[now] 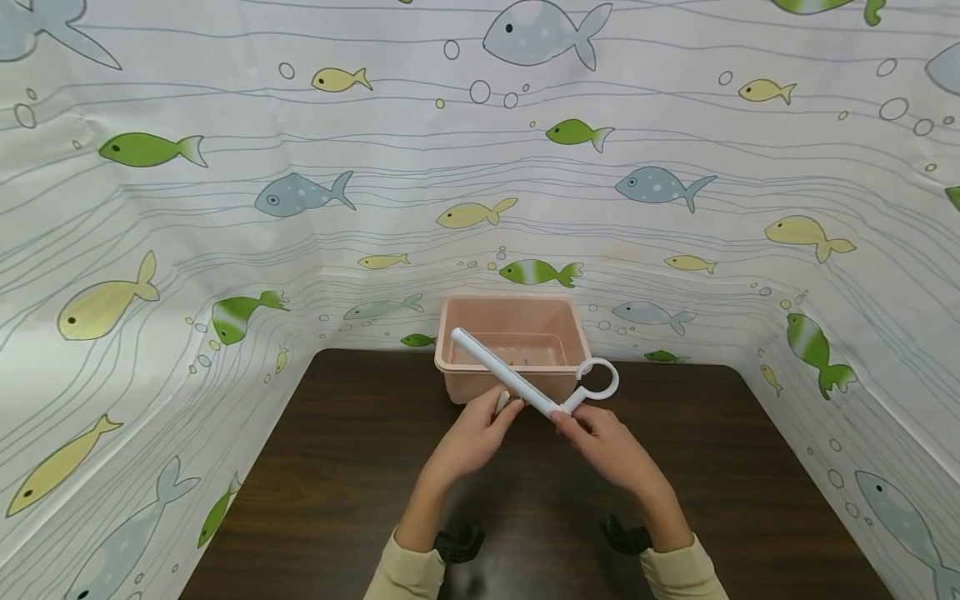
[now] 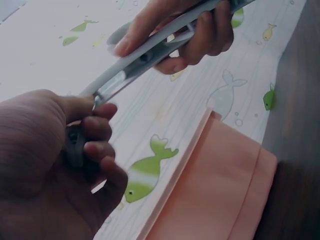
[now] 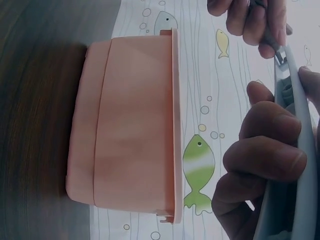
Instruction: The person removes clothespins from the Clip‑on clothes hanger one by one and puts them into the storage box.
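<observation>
A long white plastic bar (image 1: 498, 367) is held up in front of the pink bin, slanting up to the left. At its lower right end it bends into a round, ring-like hook (image 1: 617, 379). My right hand (image 1: 611, 446) grips the bar near that bend. In the right wrist view its fingers (image 3: 270, 157) curl round the bar, which has a hollow channel along its length. My left hand (image 1: 472, 429) pinches a small grey-white piece (image 1: 502, 402) beside the bar. In the left wrist view that piece (image 2: 75, 147) looks dark and sits mostly hidden in the curled fingers, with a metal tip at the bar's end.
The pink plastic bin (image 1: 513, 312) stands at the back of the dark wooden table (image 1: 337, 483), just beyond both hands. Fish-patterned sheeting (image 1: 420, 150) rises behind and on both sides of the table.
</observation>
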